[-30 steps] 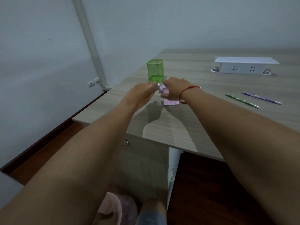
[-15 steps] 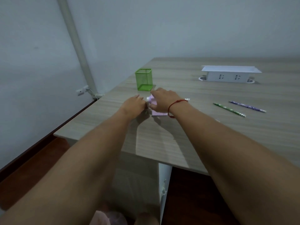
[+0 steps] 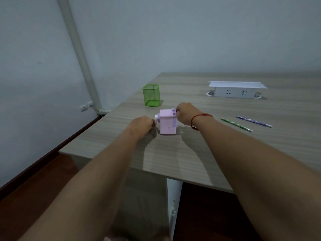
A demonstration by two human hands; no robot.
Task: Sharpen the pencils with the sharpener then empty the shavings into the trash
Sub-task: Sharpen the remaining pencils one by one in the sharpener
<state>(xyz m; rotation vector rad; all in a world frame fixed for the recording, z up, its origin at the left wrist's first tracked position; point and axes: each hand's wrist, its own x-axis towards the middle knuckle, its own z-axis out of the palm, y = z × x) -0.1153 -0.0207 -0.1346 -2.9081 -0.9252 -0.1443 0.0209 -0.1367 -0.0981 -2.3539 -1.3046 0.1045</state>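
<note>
A pink box-shaped sharpener [image 3: 167, 123] stands upright on the wooden desk [image 3: 173, 159]. My left hand [image 3: 141, 125] is curled at its left side, gripping the white crank [image 3: 157, 117]. My right hand [image 3: 185, 115], with a red string on the wrist, is curled against the purple end plate [image 3: 173, 112] on the sharpener's right side and pinches there; whatever lies between its fingers is hidden. Two pencils lie loose on the desk to the right, a green one [image 3: 236, 124] and a purple one [image 3: 254, 121].
A green mesh pencil cup [image 3: 151, 95] stands behind the sharpener, close to the desk's left edge. A white socket box [image 3: 236, 89] sits at the back right. The desk's front edge [image 3: 121, 165] runs under my forearms, with dark floor below.
The sharpener, held near the desk's corner before, now stands farther in on the desk. My right hand has slid off its top to its right end. My view has tilted up.
</note>
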